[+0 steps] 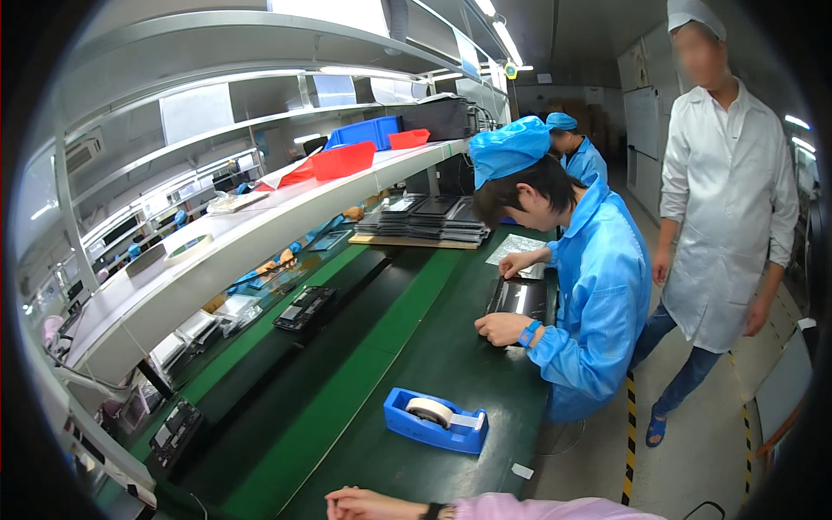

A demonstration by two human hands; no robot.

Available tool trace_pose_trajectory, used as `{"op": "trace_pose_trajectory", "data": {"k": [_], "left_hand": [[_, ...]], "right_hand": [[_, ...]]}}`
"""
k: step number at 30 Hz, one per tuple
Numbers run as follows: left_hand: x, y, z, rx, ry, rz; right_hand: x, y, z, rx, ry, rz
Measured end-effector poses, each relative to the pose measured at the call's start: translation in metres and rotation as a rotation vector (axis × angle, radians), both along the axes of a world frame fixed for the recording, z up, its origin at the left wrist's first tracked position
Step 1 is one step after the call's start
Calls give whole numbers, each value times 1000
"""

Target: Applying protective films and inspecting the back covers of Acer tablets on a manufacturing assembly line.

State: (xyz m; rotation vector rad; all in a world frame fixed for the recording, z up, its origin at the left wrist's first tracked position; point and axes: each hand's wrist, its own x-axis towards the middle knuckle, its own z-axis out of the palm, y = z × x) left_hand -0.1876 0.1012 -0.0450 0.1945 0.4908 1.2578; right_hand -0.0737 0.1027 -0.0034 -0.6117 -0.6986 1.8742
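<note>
At the lower edge my right hand (pixel 374 504) reaches in from the right, in a pink sleeve (pixel 546 509) with a black band (pixel 433 511) at the wrist. Its fingers are bent and closed over the dark green bench, partly cut off by the picture's edge. What they hold, if anything, is hidden. My left hand is out of the picture. Nearest to my right hand stands a blue tape dispenser (pixel 416 426) with a roll of pale tape (pixel 429 411). A small white piece (pixel 522 471) lies at the bench's right edge.
Black device units (pixel 305 308) (pixel 176 435) sit along the green conveyor (pixel 373 364). A blue-clad co-worker (pixel 598 269) handles a dark panel (pixel 518 299); stacked panels (pixel 425 225) lie beyond. A shelf (pixel 260 230) carries red bins (pixel 342 160). A white-coated person (pixel 728 191) stands in the aisle.
</note>
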Motion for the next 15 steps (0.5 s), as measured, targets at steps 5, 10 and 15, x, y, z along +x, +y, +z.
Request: {"op": "trace_pose_trajectory", "data": {"k": [5,10,15], "left_hand": [[11,-6,24,80,-90,-106],[6,-2,12,77,-84,-139],[8,-2,10,85,-98,-146]], "right_hand": [[105,-32,36,283,-494,97],[190,-44,57,726,-1675,-925],[220,-40,48,549,-1936,-859]]}}
